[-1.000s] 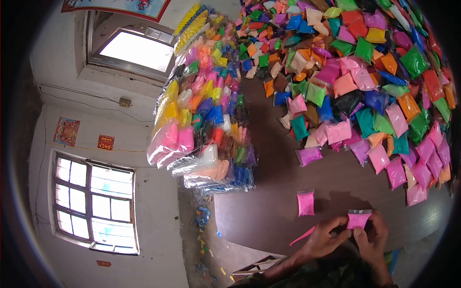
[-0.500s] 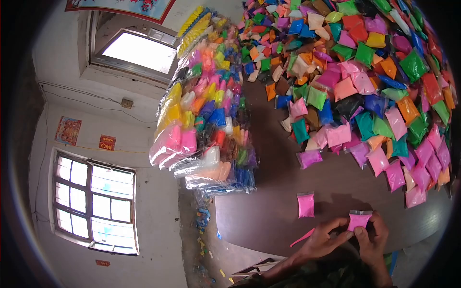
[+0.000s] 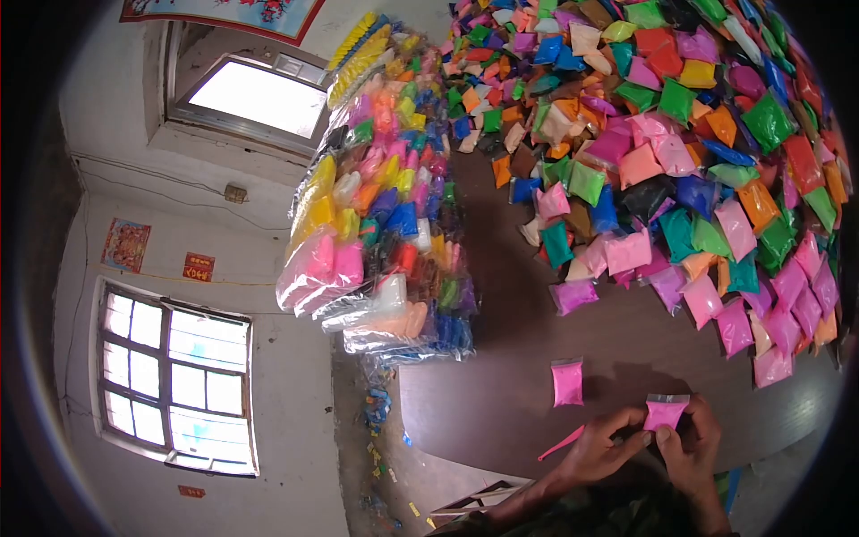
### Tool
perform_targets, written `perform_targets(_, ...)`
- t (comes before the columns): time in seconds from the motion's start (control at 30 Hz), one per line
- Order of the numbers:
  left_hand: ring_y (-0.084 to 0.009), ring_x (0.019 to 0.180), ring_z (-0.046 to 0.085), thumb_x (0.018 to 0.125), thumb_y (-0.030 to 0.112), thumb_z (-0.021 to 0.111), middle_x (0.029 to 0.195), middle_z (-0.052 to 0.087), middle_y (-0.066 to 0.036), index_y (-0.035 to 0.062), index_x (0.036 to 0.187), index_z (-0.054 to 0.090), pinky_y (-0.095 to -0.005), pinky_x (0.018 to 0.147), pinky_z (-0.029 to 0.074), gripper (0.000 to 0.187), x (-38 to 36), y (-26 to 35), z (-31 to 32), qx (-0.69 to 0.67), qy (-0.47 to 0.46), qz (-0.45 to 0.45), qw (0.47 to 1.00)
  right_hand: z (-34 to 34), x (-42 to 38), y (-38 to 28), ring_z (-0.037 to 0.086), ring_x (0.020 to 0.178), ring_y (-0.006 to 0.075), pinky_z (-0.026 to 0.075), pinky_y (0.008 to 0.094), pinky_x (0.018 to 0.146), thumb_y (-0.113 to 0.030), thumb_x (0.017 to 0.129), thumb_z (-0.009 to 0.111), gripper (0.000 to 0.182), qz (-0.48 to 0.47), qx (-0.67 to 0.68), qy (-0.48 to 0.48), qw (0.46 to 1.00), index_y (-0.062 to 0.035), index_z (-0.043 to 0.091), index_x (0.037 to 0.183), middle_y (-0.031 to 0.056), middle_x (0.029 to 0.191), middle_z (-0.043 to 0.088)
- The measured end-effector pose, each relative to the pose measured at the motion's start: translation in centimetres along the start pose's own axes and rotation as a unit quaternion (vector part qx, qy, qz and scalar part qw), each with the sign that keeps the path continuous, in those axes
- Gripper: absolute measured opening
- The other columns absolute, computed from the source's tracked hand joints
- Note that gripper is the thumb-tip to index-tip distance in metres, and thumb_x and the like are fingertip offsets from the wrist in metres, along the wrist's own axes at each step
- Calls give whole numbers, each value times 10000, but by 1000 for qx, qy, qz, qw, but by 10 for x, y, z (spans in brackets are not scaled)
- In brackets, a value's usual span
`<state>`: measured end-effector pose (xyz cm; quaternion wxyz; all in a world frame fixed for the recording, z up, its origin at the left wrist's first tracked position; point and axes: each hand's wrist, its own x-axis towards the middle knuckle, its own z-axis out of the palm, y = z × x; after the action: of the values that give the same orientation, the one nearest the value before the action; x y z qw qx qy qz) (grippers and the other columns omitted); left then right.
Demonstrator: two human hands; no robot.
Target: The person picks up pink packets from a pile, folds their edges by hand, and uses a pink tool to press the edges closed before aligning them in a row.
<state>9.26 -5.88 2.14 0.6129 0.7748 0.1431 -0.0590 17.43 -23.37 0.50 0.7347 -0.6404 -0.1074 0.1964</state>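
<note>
A small clear packet of pink clay-like material [image 3: 664, 413] is held upright at the table's near edge. My left hand [image 3: 610, 442] pinches its left side with thumb and fingers. My right hand [image 3: 693, 445] grips its right side, the thumb pressed on the lower front. The packet's clear top strip stands above the fingers. A second pink packet [image 3: 567, 383] lies flat on the dark table, a little to the left and farther off. Close to my left wrist lies a thin pink stick [image 3: 561, 443], partly hidden by the hand.
A big heap of colourful packets [image 3: 662, 161] covers the far right of the dark table [image 3: 501, 403]. Clear bags full of coloured packets [image 3: 385, 215] are stacked at the left. Scraps litter the floor [image 3: 429, 465] beyond the table's left edge.
The held packet has tilted slightly, and its clear top strip looks a bit wider. Both hands keep their grip on it. The view has shifted very slightly.
</note>
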Motion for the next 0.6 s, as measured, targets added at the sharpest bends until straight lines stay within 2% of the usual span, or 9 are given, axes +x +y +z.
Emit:
perform_targets(0.1, -52, 888, 596, 998, 107, 772, 979, 702, -1, -4, 1207, 690, -256, 780, 507, 251, 1, 6, -4, -9, -16, -19, 1000, 1, -1, 3, 593, 875, 193, 478, 338, 792, -165, 916, 749, 231, 3, 5, 11, 1000, 0, 659, 1050, 85, 966, 624)
perform_targets(0.2, -59, 946, 619, 1008, 117, 768, 1019, 710, -2, -13, 1235, 687, -257, 841, 515, 273, 5, 16, -5, -78, 11, -8, 997, 1, -1, 3, 599, 864, 203, 478, 344, 782, -154, 910, 749, 215, 0, -2, 19, 1000, -3, 661, 1037, 94, 950, 626)
perform_targets(0.3, -66, 987, 626, 1024, 134, 757, 1047, 714, -7, -26, 1253, 681, -262, 873, 516, 289, 10, 18, -10, -66, -16, -41, 997, 0, 0, 1, 601, 843, 218, 478, 349, 768, -156, 916, 758, 213, -22, -35, 6, 999, -2, 661, 1027, 104, 932, 624)
perform_targets(0.4, -59, 980, 622, 1041, 139, 738, 1046, 713, -15, -27, 1245, 681, -254, 861, 516, 269, 13, 19, -8, -87, -36, -42, 995, 0, 2, -2, 601, 821, 232, 478, 353, 757, -159, 922, 771, 221, -40, -57, -7, 998, 4, 660, 1023, 108, 917, 619)
perform_targets(0.5, -40, 958, 605, 1056, 146, 722, 1028, 706, -3, -25, 1230, 682, -240, 822, 507, 248, 12, 20, -9, -51, -38, -58, 996, -2, 1, -3, 603, 814, 236, 478, 351, 751, -172, 930, 776, 236, -44, -67, -11, 997, 10, 659, 1025, 111, 917, 621)
perform_targets(0.6, -21, 890, 574, 1062, 149, 716, 967, 686, 25, -15, 1198, 688, -230, 746, 483, 214, 9, 2, -1, -58, 0, -22, 998, -1, 3, -7, 603, 816, 230, 477, 349, 747, -188, 940, 770, 247, -50, -75, -18, 996, 14, 659, 1030, 114, 924, 627)
